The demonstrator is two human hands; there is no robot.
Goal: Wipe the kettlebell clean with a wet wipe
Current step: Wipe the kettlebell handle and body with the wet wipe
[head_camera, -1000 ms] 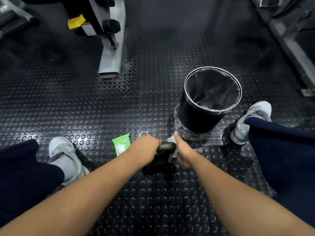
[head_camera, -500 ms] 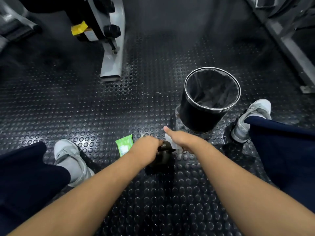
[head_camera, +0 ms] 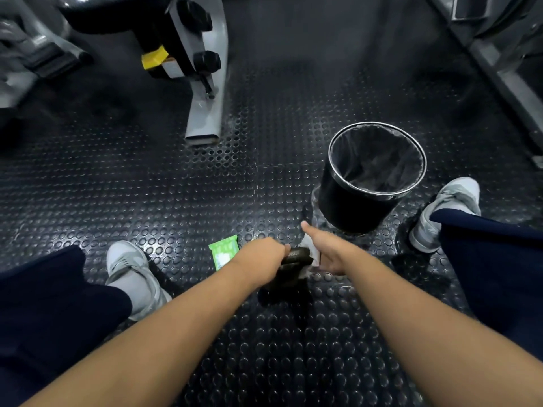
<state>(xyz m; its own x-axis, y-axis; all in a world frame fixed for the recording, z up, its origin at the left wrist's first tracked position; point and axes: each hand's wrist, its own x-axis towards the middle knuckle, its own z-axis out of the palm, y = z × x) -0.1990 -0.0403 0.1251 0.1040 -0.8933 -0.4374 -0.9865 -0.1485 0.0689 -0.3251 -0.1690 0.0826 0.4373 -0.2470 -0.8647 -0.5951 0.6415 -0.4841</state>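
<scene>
Reaches forward and down with both bare arms. Grips the kettlebell (head_camera: 296, 256) handle in the left hand (head_camera: 262, 257), fist curled over it. Holds the wipe (head_camera: 312, 249) against it with the right hand (head_camera: 333, 251), thumb stuck out forward, fingers hidden underneath.

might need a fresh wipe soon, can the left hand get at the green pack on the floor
Probably yes: the green pack lies right beside the left hand, with nothing between them. That hand grips the kettlebell, though, so it must let go first.
</scene>
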